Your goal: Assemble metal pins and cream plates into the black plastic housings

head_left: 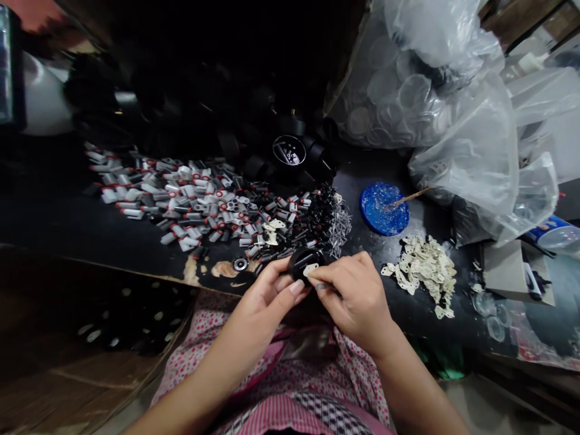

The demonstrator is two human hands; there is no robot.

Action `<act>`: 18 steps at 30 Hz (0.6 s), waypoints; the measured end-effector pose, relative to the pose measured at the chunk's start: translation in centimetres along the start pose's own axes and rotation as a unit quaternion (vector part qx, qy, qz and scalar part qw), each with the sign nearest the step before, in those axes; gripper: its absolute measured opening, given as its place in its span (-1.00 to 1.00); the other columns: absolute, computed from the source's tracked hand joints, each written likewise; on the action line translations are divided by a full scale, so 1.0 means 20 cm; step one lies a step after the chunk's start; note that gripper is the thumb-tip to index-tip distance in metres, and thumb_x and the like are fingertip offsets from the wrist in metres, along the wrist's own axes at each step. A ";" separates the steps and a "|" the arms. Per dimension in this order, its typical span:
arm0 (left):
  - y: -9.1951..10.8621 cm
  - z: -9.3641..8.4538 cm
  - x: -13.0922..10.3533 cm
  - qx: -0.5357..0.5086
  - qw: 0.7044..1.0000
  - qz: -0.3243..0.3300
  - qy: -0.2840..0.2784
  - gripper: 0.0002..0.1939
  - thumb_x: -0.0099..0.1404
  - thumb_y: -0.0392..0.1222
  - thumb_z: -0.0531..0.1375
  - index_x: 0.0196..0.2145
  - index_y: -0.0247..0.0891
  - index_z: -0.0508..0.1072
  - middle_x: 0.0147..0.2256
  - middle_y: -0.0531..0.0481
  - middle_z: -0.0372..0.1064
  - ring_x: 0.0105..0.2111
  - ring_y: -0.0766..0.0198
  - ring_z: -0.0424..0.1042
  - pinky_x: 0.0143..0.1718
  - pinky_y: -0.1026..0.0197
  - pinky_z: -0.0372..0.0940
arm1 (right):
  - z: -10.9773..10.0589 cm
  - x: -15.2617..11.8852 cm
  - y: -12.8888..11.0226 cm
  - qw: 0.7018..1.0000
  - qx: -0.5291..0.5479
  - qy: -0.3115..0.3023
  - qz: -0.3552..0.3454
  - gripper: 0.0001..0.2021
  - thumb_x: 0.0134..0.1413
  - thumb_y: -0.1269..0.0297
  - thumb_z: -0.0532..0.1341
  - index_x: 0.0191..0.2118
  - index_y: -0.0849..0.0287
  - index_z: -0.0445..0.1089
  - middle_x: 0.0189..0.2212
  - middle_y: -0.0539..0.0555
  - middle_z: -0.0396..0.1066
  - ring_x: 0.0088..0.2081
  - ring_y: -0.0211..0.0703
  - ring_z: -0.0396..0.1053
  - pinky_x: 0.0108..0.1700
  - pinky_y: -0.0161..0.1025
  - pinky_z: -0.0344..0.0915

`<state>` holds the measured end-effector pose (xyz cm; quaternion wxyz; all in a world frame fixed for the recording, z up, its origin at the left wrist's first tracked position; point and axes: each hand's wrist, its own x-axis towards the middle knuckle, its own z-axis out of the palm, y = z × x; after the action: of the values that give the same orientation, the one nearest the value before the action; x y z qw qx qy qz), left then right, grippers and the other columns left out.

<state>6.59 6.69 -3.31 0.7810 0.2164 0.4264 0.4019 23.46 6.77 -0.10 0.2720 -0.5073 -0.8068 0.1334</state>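
Observation:
My left hand is wrapped round a round black part at the table's front edge. Between the thumb and forefinger of my right hand is a small cream plate, held against the black part's face. Just beyond my hands lie small dark springs and pins, with a few cream plates among them. A large heap of grey and white cylinders with red rings spreads to the left. More cream plates are piled right of my right hand.
A blue lid of grease with a stick in it stands right of centre. Clear plastic bags of round parts fill the back right. Black round parts crowd the back. An open box sits at the right.

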 end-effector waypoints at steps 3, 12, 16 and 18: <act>0.00 0.03 0.00 -0.001 1.000 0.010 0.022 -0.79 0.26 -0.16 0.36 -0.14 -0.12 0.51 -0.18 0.05 0.59 -0.15 0.24 0.55 -0.09 0.27 0.42 | 0.00 -0.01 -0.04 1.000 -0.009 0.006 0.009 -0.86 0.28 0.45 0.16 -0.24 0.17 0.46 -0.41 0.02 0.55 -0.40 -0.20 0.41 -0.24 -0.15 0.06; -0.04 0.06 -0.01 -0.011 0.997 0.016 0.076 -0.81 0.27 -0.18 0.34 -0.17 -0.13 0.46 -0.22 0.08 0.56 -0.16 0.24 0.55 -0.10 0.26 0.40 | 0.09 -0.08 -0.12 0.993 0.039 0.040 0.103 -0.89 0.26 0.46 0.22 -0.27 0.16 0.47 -0.41 -0.03 0.56 -0.43 -0.23 0.40 -0.26 -0.16 0.02; -0.01 0.04 -0.01 -0.012 0.998 -0.007 0.067 -0.78 0.25 -0.12 0.35 -0.15 -0.12 0.48 -0.19 0.04 0.58 -0.16 0.19 0.55 -0.09 0.20 0.42 | 0.10 -0.07 -0.11 0.989 0.074 0.044 0.118 -0.90 0.25 0.45 0.24 -0.27 0.15 0.49 -0.40 -0.03 0.57 -0.40 -0.22 0.41 -0.22 -0.16 0.05; 0.00 -0.03 -0.05 0.008 0.997 -0.018 0.071 -0.72 0.21 -0.09 0.38 -0.13 -0.11 0.51 -0.17 0.01 0.59 -0.15 0.13 0.56 -0.09 0.16 0.44 | 0.09 -0.04 -0.11 0.987 0.127 0.005 0.097 -0.92 0.24 0.43 0.27 -0.28 0.14 0.50 -0.39 -0.05 0.57 -0.39 -0.23 0.42 -0.20 -0.17 0.08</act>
<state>5.79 5.88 -3.24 0.7539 0.1859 0.4881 0.3986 21.04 5.18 -0.69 0.3238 -0.5454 -0.7287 0.2582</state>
